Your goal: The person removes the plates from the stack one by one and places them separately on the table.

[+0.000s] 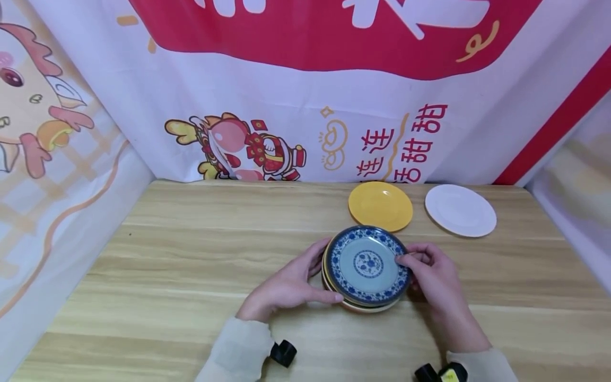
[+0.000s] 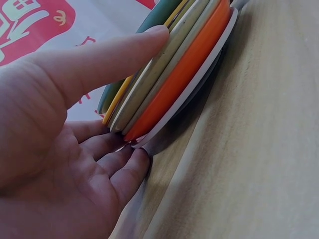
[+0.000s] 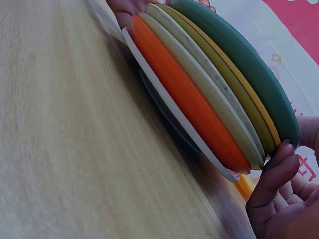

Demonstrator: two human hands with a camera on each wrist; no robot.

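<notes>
A stack of several plates stands on the table, topped by a blue-and-white floral plate (image 1: 368, 284). My left hand (image 1: 293, 286) holds the stack's left side, its thumb along the near rim and its fingers at the far side and low edge. On the right, my right hand (image 1: 436, 276) pinches the top plate's rim, thumb on its upper face. Seen side-on in the right wrist view, the top plate's green underside (image 3: 249, 64) lies above yellowish and cream plates, an orange plate (image 3: 184, 99) and a white-rimmed plate (image 3: 169, 117). Right fingertips partly hide the rims.
Behind the stack lies a yellow plate (image 1: 380, 204), with a white plate (image 1: 460, 210) to its right. The wooden table (image 1: 191, 249) ends at a printed cloth backdrop (image 1: 305, 101); another printed cloth (image 1: 52, 159) hangs along the left.
</notes>
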